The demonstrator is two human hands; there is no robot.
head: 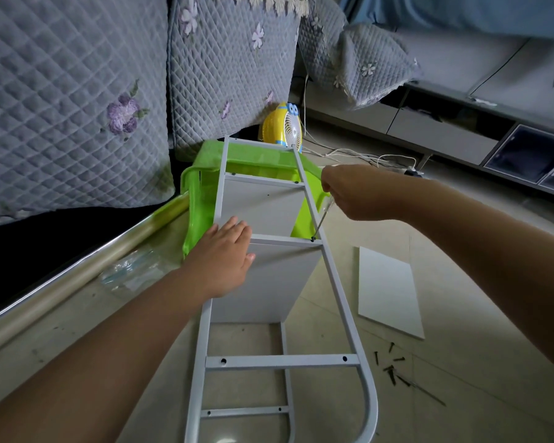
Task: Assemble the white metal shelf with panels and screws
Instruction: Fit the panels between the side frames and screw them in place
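On floor beside sofa [71, 100]: white shelf frame [336, 282] lies with long axis running away from viewer, curved end nearest, far end propped on green stool [199, 199]. No readable writing. Spare panel [389, 290] flat at right. Left hand [224, 255] flat, fingers straight, pressing panel edge at rail. Right hand [354, 193] grips screwdriver [322, 220], tip on screw [313, 239]. Loose screws [390, 366] near frame's right.

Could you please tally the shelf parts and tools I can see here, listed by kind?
White metal frame: 1
Fitted panels: 2
Loose panel on the floor: 1
Screwdriver in the right hand: 1
Pile of loose screws: 1, screws too small to count
Total: 6
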